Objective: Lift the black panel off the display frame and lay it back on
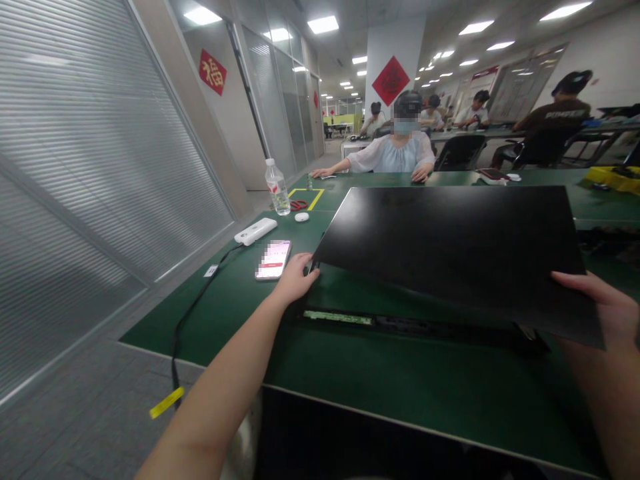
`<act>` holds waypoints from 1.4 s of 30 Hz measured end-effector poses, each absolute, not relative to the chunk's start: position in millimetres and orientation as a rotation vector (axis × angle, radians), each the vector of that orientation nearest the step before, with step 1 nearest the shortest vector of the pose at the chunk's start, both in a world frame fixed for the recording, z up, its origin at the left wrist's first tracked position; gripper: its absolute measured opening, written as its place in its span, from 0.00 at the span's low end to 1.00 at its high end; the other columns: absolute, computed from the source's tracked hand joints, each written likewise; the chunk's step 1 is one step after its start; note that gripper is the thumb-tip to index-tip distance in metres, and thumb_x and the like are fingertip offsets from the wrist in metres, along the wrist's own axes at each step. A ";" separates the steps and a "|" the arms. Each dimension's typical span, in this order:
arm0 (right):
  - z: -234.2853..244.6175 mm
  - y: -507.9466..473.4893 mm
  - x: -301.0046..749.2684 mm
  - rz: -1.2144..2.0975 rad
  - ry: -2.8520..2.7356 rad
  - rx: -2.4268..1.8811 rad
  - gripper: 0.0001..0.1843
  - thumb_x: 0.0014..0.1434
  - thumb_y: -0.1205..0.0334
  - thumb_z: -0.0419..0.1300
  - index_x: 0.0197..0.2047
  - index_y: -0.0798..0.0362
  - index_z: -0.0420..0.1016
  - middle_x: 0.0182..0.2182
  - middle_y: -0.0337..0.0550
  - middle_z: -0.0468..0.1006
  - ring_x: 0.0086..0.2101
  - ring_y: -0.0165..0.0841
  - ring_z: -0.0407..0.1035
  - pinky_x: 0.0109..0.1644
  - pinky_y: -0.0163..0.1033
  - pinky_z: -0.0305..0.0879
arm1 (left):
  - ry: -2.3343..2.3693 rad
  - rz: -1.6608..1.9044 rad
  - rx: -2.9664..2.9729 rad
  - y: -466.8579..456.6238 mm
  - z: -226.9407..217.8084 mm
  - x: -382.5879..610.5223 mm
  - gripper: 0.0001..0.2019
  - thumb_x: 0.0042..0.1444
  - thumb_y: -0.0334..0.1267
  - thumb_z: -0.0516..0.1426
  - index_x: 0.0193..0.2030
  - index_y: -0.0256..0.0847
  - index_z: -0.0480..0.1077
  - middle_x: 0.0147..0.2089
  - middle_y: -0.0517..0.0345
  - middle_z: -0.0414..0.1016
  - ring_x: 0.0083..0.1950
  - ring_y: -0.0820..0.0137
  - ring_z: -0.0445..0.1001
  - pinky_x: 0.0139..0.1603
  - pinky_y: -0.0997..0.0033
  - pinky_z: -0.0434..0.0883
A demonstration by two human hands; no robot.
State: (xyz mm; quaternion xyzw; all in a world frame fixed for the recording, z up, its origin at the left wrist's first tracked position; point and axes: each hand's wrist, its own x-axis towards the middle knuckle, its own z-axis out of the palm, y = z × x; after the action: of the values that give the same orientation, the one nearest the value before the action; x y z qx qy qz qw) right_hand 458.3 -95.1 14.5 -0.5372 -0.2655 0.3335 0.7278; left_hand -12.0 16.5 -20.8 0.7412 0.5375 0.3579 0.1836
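A large flat black panel [450,243] is held tilted above the green table [400,393], its near edge raised. My left hand [295,279] grips its near left corner, fingers curled under the edge. My right hand [607,312] holds the near right corner, thumb lying on top. Beneath the lifted panel lies a long black frame with a narrow green circuit strip [338,317] along its front.
A phone [273,259], a white power bank [255,231] with a black cable, a water bottle [277,188] and a small white object [301,217] sit at the table's left. A person sits across the table; others work further back. Blinds line the left wall.
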 end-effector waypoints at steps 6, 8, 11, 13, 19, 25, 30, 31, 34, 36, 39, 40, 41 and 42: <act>19.0 -95.3 451.4 0.610 -0.531 -1.186 0.09 0.35 0.63 0.68 0.25 0.46 0.78 0.31 0.42 0.82 0.33 0.45 0.79 0.36 0.56 0.83 | 1.366 1.294 1.287 19.4 -12.6 -7.7 0.23 0.45 0.24 0.55 0.49 0.39 0.77 0.56 0.45 0.80 0.63 0.57 0.75 0.70 0.53 0.65; 22.2 -96.0 448.2 0.565 -0.523 -1.192 0.10 0.34 0.65 0.68 0.25 0.47 0.77 0.31 0.41 0.81 0.33 0.43 0.79 0.34 0.53 0.82 | 1.194 1.339 1.063 16.1 -6.5 -5.2 0.22 0.46 0.25 0.55 0.49 0.38 0.76 0.55 0.45 0.81 0.58 0.60 0.79 0.67 0.56 0.69; 29.3 -98.8 443.5 0.641 -0.501 -1.225 0.12 0.33 0.65 0.67 0.26 0.48 0.77 0.31 0.42 0.81 0.31 0.44 0.79 0.33 0.53 0.82 | 1.065 1.350 0.901 11.2 0.8 -4.0 0.16 0.52 0.30 0.58 0.49 0.37 0.75 0.51 0.43 0.83 0.52 0.62 0.81 0.60 0.60 0.74; 33.3 -101.4 442.0 0.722 -0.475 -1.263 0.13 0.32 0.64 0.68 0.28 0.47 0.79 0.31 0.43 0.82 0.32 0.46 0.79 0.35 0.55 0.82 | 1.031 1.356 0.848 10.4 2.2 -4.9 0.12 0.57 0.36 0.60 0.47 0.37 0.75 0.48 0.44 0.84 0.48 0.63 0.82 0.56 0.62 0.76; 31.6 -104.8 446.2 0.769 -0.597 -1.288 0.15 0.33 0.62 0.71 0.30 0.43 0.80 0.32 0.40 0.84 0.35 0.47 0.80 0.36 0.50 0.82 | 0.976 1.374 0.958 16.2 -7.6 -8.7 0.17 0.49 0.36 0.69 0.46 0.36 0.77 0.42 0.48 0.84 0.45 0.64 0.81 0.53 0.62 0.76; 28.5 -103.8 441.1 0.902 -0.738 -1.284 0.26 0.30 0.63 0.72 0.38 0.44 0.81 0.37 0.42 0.86 0.41 0.50 0.81 0.44 0.54 0.80 | 0.964 1.471 1.139 17.5 -12.7 -7.4 0.23 0.38 0.44 0.75 0.41 0.38 0.78 0.38 0.53 0.83 0.47 0.60 0.81 0.57 0.57 0.74; 19.9 -99.2 444.3 0.899 -0.854 -1.212 0.29 0.33 0.62 0.75 0.43 0.44 0.79 0.46 0.46 0.85 0.47 0.50 0.79 0.50 0.55 0.78 | 0.908 1.617 1.257 14.6 -8.8 -5.0 0.22 0.43 0.48 0.73 0.42 0.41 0.76 0.41 0.55 0.82 0.48 0.63 0.80 0.57 0.59 0.73; 18.2 -97.8 445.5 0.884 -0.865 -1.198 0.30 0.33 0.62 0.76 0.44 0.44 0.79 0.47 0.46 0.85 0.48 0.49 0.79 0.51 0.55 0.77 | 0.896 1.633 1.279 14.0 -8.3 -4.4 0.22 0.45 0.48 0.73 0.43 0.42 0.75 0.42 0.56 0.82 0.47 0.63 0.80 0.57 0.60 0.73; 15.4 -93.7 447.3 0.815 -0.906 -1.173 0.31 0.33 0.63 0.76 0.45 0.43 0.78 0.50 0.43 0.84 0.52 0.48 0.77 0.57 0.54 0.74 | 0.878 1.664 1.324 13.0 -8.1 -2.9 0.22 0.45 0.49 0.72 0.43 0.43 0.73 0.42 0.57 0.81 0.47 0.65 0.79 0.57 0.61 0.73; 15.2 -91.2 447.0 0.766 -0.926 -1.160 0.31 0.33 0.64 0.76 0.44 0.43 0.79 0.51 0.42 0.83 0.55 0.46 0.75 0.62 0.52 0.70 | 0.893 1.671 1.347 12.7 -8.7 -1.9 0.23 0.45 0.49 0.72 0.42 0.44 0.71 0.41 0.58 0.80 0.47 0.66 0.78 0.56 0.62 0.73; 15.3 -88.3 446.0 0.719 -0.907 -1.145 0.30 0.33 0.66 0.76 0.43 0.43 0.78 0.51 0.40 0.83 0.57 0.44 0.73 0.66 0.50 0.66 | 0.927 1.655 1.398 11.9 -10.1 -0.6 0.22 0.46 0.49 0.72 0.42 0.44 0.69 0.39 0.59 0.77 0.45 0.67 0.77 0.55 0.64 0.73; 15.0 -87.5 445.9 0.714 -0.896 -1.146 0.30 0.33 0.66 0.76 0.43 0.43 0.79 0.51 0.40 0.83 0.57 0.44 0.73 0.66 0.50 0.65 | 0.933 1.642 1.419 11.3 -10.5 0.1 0.22 0.46 0.49 0.71 0.42 0.44 0.69 0.38 0.60 0.77 0.45 0.67 0.77 0.55 0.64 0.73; 14.3 -86.6 446.1 0.714 -0.886 -1.147 0.30 0.33 0.67 0.75 0.43 0.43 0.79 0.51 0.40 0.83 0.58 0.44 0.73 0.66 0.50 0.65 | 0.939 1.625 1.439 10.6 -10.7 0.9 0.21 0.47 0.49 0.71 0.41 0.44 0.69 0.38 0.60 0.77 0.45 0.67 0.77 0.55 0.63 0.72; 13.3 -85.8 446.5 0.719 -0.878 -1.146 0.30 0.33 0.67 0.75 0.44 0.43 0.79 0.51 0.40 0.83 0.58 0.44 0.73 0.66 0.50 0.65 | 0.941 1.605 1.456 9.7 -11.0 2.0 0.21 0.48 0.49 0.70 0.42 0.44 0.68 0.38 0.60 0.77 0.46 0.66 0.77 0.56 0.63 0.72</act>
State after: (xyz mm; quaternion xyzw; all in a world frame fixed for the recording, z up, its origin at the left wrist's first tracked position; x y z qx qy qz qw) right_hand 446.5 -85.8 13.3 -0.5130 -0.3930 0.3216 0.6920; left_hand 2.0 9.7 -11.0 0.5702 0.3686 0.6285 0.3796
